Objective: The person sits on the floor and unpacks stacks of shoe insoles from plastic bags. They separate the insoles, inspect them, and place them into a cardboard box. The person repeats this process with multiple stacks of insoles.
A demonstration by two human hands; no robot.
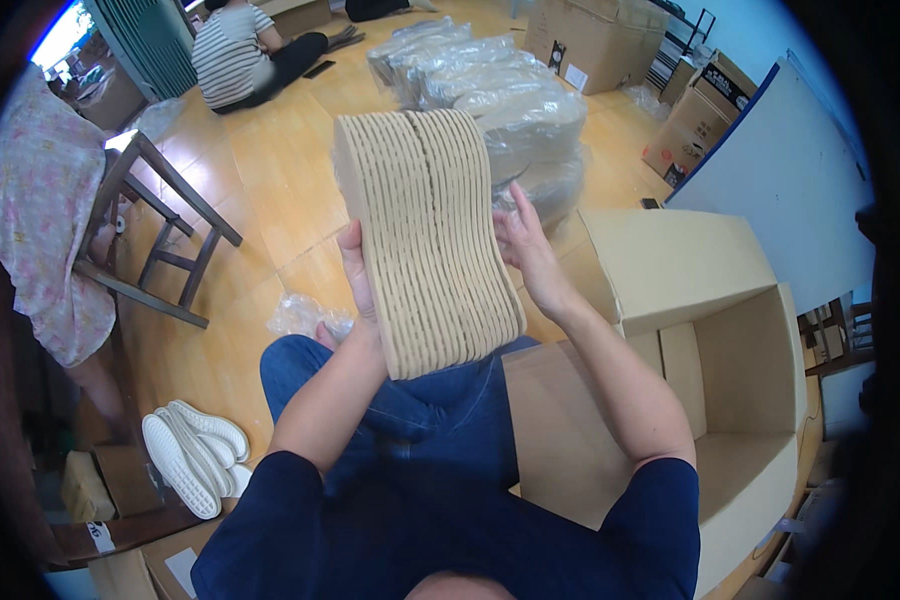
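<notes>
Both my hands are on the stack of tan insoles [430, 240], held up over my lap, just left of the open cardboard box [750, 390]. Left hand [358, 275] clamps the stack's left edge: fingers run up along the side, thumb tucked behind, mostly hidden by the stack, so exact curl can't be told. Right hand [526, 248] presses the right edge, palm flat against it, fingers nearly straight and spread upward, not wrapped around. So the stack is squeezed between the two palms rather than gripped by fingers. Stack itself: many thin layers pressed face to face, edges showing as fine ridged lines, colour plain beige, outline bowed like a shoe sole, wider at top, narrowing toward the bottom end near my jeans. A faint seam splits it into two bundles side by side. It tilts slightly, top leaning away from me. Box sits to the right of the stack, flaps open, inside bare cardboard on the walls I can see. Beyond the stack, further from me, lie several clear plastic bags [515, 100] filled with more tan soles, on the wood floor [270, 180]. A crumpled clear bag [305, 315] lies on the floor just left of the stack's lower end. Left of that, a wooden chair [160, 240]; white shoe soles [195, 455] lie lower left of it.
</notes>
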